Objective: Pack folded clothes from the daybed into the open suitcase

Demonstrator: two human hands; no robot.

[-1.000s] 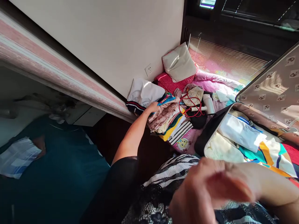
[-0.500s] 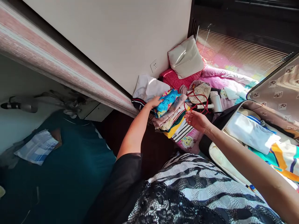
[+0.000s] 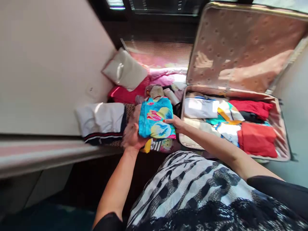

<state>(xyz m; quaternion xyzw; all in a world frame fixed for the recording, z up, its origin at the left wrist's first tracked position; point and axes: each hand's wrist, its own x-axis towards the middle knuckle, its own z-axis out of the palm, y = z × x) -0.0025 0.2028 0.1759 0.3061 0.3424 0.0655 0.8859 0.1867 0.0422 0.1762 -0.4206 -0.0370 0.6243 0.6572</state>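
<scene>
A folded bright blue garment (image 3: 156, 117) with yellow, pink and white flowers is held up above the pile. My left hand (image 3: 135, 138) grips its lower left side, the fingers partly hidden and blurred. On the opposite edge, my right hand (image 3: 176, 123) holds it with the thumb on top and the other fingers out of sight beneath. Under the garment a yellow cloth (image 3: 146, 147) and a striped cloth (image 3: 156, 145) peek out. To the right, an open suitcase (image 3: 284, 128) contains several folded clothes, among them a red one (image 3: 258, 139) and a white one (image 3: 201, 107).
A folded white cloth (image 3: 103, 117) with a dark striped edge lies on the left by the wall. Behind are a pale cushion (image 3: 126, 70), a crimson cloth (image 3: 130, 96) and a white cylindrical thing (image 3: 171, 95). The suitcase lid (image 3: 240, 48) stands upright.
The blue floral garment has been lifted off the pile, and my right hand has taken hold of it too. My view has swung right, bringing the whole suitcase into sight.
</scene>
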